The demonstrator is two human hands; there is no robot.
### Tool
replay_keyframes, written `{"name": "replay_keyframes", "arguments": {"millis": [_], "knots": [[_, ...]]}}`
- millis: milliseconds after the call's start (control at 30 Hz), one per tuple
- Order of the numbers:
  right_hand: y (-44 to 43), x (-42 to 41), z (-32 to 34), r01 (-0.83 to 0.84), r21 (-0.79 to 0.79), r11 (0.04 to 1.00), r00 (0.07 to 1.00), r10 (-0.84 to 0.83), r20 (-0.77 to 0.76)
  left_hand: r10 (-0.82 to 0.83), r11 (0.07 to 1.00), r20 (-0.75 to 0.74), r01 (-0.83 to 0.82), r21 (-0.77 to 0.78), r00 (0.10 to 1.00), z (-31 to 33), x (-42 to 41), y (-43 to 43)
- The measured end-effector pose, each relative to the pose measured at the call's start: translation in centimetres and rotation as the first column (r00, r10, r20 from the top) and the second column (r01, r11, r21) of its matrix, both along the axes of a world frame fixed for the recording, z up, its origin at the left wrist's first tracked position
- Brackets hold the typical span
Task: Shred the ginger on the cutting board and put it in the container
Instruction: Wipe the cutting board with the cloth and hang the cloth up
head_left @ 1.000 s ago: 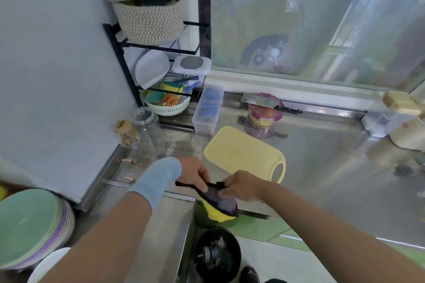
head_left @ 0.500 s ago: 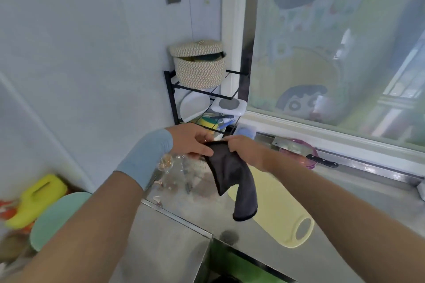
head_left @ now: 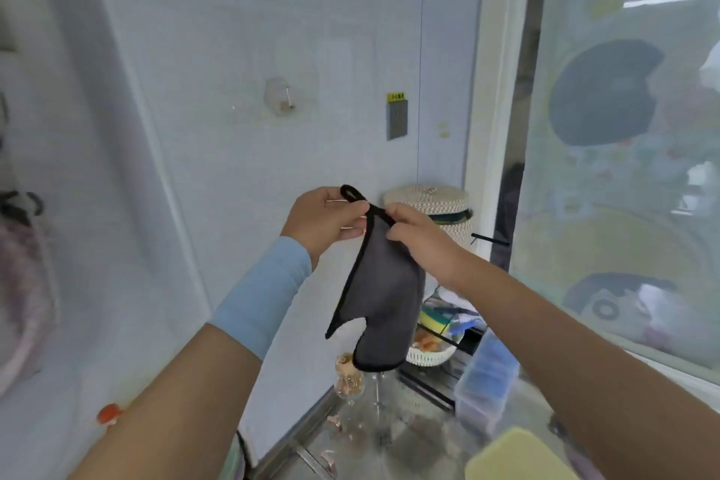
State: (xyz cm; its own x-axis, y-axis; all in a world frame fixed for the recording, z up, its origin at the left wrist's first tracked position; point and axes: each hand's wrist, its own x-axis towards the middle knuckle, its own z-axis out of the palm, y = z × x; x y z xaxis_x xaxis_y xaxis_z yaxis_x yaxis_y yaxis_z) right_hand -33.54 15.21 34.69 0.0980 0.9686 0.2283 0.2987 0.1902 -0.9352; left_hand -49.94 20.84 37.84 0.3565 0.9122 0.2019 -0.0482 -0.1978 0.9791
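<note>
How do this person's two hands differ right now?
The left hand has a light blue sleeve at its wrist; the right hand has a bare arm. The left pinches the black loop of the grey cloth, the right its top corner. Both hold that cloth up.

Daylight is coming through a window (head_left: 623, 175) covered in cartoon film on the right. A pale tiled wall (head_left: 253, 31) is carrying a grey switch plate (head_left: 397, 120) and a clear hook (head_left: 279, 101). Below, a steel table (head_left: 393, 440) is reflecting light.
</note>
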Motion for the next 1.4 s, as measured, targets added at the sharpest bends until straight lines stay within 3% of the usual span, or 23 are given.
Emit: {"name": "replay_keyframes", "arguments": {"millis": [200,367,600,867,1067,1200,1400], "knots": [[5.4,-4.6,6.4,0.065,0.207,0.976,0.997,-0.073,0.029,0.127,0.981,0.019,-0.128,0.145,0.992,6.1,-3.7,2.6],[8.7,-7.4,10.9,0.042,0.24,0.97,0.999,-0.033,-0.043,0.272,0.933,0.05,-0.276,0.229,0.961,10.3,-4.8,4.3],[11.9,-8.9,14.2,0.176,0.266,0.948,0.982,-0.151,-0.113,0.428,0.883,-0.052,-0.406,0.236,0.902,13.1,-4.3,6.9],[15.6,-9.2,15.8,0.296,0.27,0.916,0.941,-0.328,0.079,0.558,0.819,-0.155,-0.512,0.26,0.815,14.4,-3.3,8.9],[16.1,-8.3,15.5,0.22,0.063,0.973,0.948,-0.229,0.222,0.537,0.836,-0.325,-0.441,0.326,0.778,13.3,-3.5,9.1],[13.6,-7.2,12.7,0.162,0.142,0.977,0.962,-0.188,0.196,0.607,0.765,-0.262,-0.463,0.447,0.75,11.3,-3.5,7.3],[9.6,-2.7,6.4,0.271,0.174,0.947,0.928,-0.305,0.214,0.349,0.859,-0.198,-0.228,0.458,0.916,5.4,-0.1,3.8]]}}
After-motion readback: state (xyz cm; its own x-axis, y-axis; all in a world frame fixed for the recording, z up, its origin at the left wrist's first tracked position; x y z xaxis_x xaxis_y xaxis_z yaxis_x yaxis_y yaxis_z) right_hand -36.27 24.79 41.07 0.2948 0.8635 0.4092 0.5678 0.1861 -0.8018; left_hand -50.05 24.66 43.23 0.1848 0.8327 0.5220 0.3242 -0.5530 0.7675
